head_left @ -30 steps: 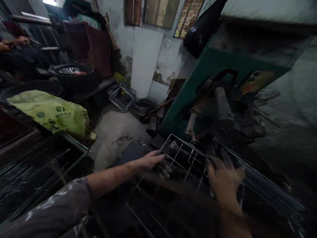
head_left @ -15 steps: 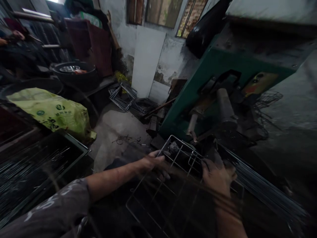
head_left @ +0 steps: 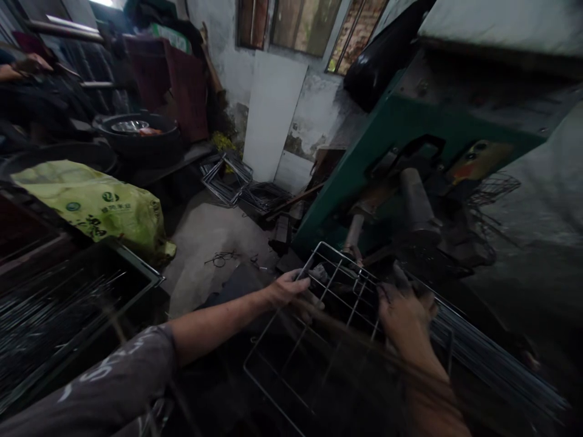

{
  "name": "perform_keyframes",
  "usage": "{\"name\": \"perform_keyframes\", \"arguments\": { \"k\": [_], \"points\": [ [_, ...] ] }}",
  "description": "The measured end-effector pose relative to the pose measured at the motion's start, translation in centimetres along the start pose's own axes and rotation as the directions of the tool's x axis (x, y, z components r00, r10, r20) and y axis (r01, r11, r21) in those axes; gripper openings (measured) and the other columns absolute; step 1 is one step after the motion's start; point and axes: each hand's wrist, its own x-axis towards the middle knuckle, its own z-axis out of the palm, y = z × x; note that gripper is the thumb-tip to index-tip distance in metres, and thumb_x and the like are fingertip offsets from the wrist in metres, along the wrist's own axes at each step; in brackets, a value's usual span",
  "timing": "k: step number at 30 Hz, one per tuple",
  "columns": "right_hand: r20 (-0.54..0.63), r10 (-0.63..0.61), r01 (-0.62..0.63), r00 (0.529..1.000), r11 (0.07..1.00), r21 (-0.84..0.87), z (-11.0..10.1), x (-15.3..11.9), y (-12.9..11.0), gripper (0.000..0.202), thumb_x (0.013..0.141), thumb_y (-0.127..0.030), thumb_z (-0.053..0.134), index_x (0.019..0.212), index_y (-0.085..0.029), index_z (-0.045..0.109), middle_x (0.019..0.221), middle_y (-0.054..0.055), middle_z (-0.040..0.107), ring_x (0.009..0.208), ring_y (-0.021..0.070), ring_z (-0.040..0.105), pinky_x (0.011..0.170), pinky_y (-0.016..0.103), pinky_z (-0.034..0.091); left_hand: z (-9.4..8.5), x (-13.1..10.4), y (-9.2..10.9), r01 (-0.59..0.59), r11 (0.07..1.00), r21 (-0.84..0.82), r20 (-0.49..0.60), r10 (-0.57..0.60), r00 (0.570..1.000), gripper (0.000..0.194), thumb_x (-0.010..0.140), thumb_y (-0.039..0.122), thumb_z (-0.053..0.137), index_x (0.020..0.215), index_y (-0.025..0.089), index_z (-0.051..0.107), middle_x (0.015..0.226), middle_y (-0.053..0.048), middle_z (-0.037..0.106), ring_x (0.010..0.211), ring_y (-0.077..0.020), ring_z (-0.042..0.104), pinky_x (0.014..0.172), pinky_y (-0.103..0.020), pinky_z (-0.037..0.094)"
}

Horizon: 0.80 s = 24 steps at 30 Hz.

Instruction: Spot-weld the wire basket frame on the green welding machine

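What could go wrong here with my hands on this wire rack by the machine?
Both the left hand and right hand grip the wire rack close to the green machine, so fingers could get pinched at its rollers. The loose rods beside the right hand might snag the rack or jab the wrist. Dim light hides the wire ends.
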Motion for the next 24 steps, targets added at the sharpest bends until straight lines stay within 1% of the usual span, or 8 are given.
{"name": "perform_keyframes", "arguments": {
  "k": [3, 6, 8, 11, 13, 16, 19, 24],
  "points": [
    [0.029, 0.017, -0.017, 0.999, 1.000, 0.000, 0.5, 0.6, 0.4, 0.033, 0.091, -0.031, 0.040, 0.089, -0.023, 0.072, 0.140, 0.004, 0.045, 0.110, 0.0321, 0.041, 0.079, 0.047, 0.039, -0.1, 0.7, 0.0, -0.006, 1.000, 0.001, -0.027, 0.006, 1.000, 0.063, 0.077, 0.048, 0.069, 0.124, 0.017, 0.040, 0.079, -0.011, 0.070, 0.061, -0.0220, 0.069, 0.055, -0.027, 0.050],
    [0.078, 0.036, -0.037, 0.996, 0.999, 0.003, 0.7, 1.4, 0.7, 0.032, 0.090, -0.031, 0.041, 0.093, -0.023, 0.072, 0.139, 0.003, 0.047, 0.109, 0.0324, 0.041, 0.079, 0.047, 0.039, -0.2, 1.4, 0.0, -0.031, 0.999, -0.017, 0.006, 0.031, 0.999, 0.065, 0.076, 0.049, 0.069, 0.123, 0.016, 0.039, 0.078, -0.013, 0.070, 0.063, -0.0248, 0.070, 0.055, -0.029, 0.051],
    [0.095, 0.024, -0.024, 0.995, 1.000, 0.006, 0.7, 1.9, 0.8, 0.031, 0.089, -0.029, 0.041, 0.092, -0.023, 0.072, 0.139, 0.001, 0.046, 0.109, 0.0320, 0.041, 0.079, 0.047, 0.039, -0.2, 1.8, 0.0, -0.042, 0.999, -0.026, 0.039, 0.043, 0.998, 0.067, 0.076, 0.050, 0.069, 0.124, 0.017, 0.036, 0.079, -0.014, 0.071, 0.065, -0.0270, 0.070, 0.056, -0.031, 0.052],
    [0.100, -0.006, 0.005, 0.995, 1.000, 0.008, 0.7, 2.5, 0.9, 0.032, 0.087, -0.024, 0.041, 0.093, -0.023, 0.073, 0.141, 0.004, 0.044, 0.109, 0.0328, 0.042, 0.077, 0.046, 0.040, -0.1, 2.3, 0.2, -0.047, 0.999, -0.025, 0.050, 0.048, 0.998, 0.067, 0.076, 0.050, 0.068, 0.124, 0.017, 0.035, 0.078, -0.015, 0.071, 0.064, -0.0289, 0.070, 0.055, -0.033, 0.052],
    [0.114, -0.001, 0.001, 0.993, 1.000, 0.000, 0.8, 2.8, 0.9, 0.032, 0.087, -0.023, 0.041, 0.094, -0.023, 0.073, 0.141, 0.005, 0.044, 0.109, 0.0333, 0.042, 0.077, 0.046, 0.040, -0.1, 2.5, 0.3, -0.054, 0.998, -0.023, 0.044, 0.055, 0.998, 0.067, 0.076, 0.051, 0.068, 0.123, 0.017, 0.035, 0.076, -0.015, 0.071, 0.064, -0.0295, 0.070, 0.055, -0.034, 0.052],
    [0.133, 0.014, -0.014, 0.991, 1.000, -0.005, 0.9, 3.1, 0.9, 0.031, 0.088, -0.024, 0.043, 0.095, -0.023, 0.073, 0.140, 0.004, 0.044, 0.110, 0.0331, 0.042, 0.078, 0.045, 0.041, 0.0, 2.7, 0.5, -0.058, 0.998, -0.016, 0.064, 0.058, 0.996, 0.066, 0.076, 0.052, 0.068, 0.121, 0.018, 0.034, 0.075, -0.013, 0.070, 0.065, -0.0295, 0.070, 0.056, -0.035, 0.052],
    [0.127, 0.014, -0.016, 0.992, 1.000, 0.009, 1.2, 3.2, 1.1, 0.030, 0.088, -0.025, 0.043, 0.095, -0.023, 0.073, 0.138, 0.004, 0.047, 0.112, 0.0332, 0.042, 0.080, 0.046, 0.041, -0.1, 2.9, 0.4, -0.057, 0.998, -0.014, 0.082, 0.058, 0.995, 0.067, 0.076, 0.052, 0.067, 0.122, 0.018, 0.033, 0.076, -0.012, 0.070, 0.065, -0.0289, 0.070, 0.057, -0.035, 0.052],
    [0.128, 0.032, -0.037, 0.991, 0.999, 0.038, 1.6, 3.4, 1.1, 0.036, 0.092, -0.032, 0.039, 0.095, -0.023, 0.073, 0.139, 0.003, 0.047, 0.110, 0.0354, 0.041, 0.079, 0.049, 0.040, 0.1, 2.9, 0.3, -0.035, 0.999, -0.025, 0.045, 0.036, 0.998, 0.068, 0.077, 0.052, 0.067, 0.124, 0.019, 0.031, 0.079, -0.014, 0.071, 0.067, -0.0293, 0.070, 0.055, -0.033, 0.052]
  ]
}}
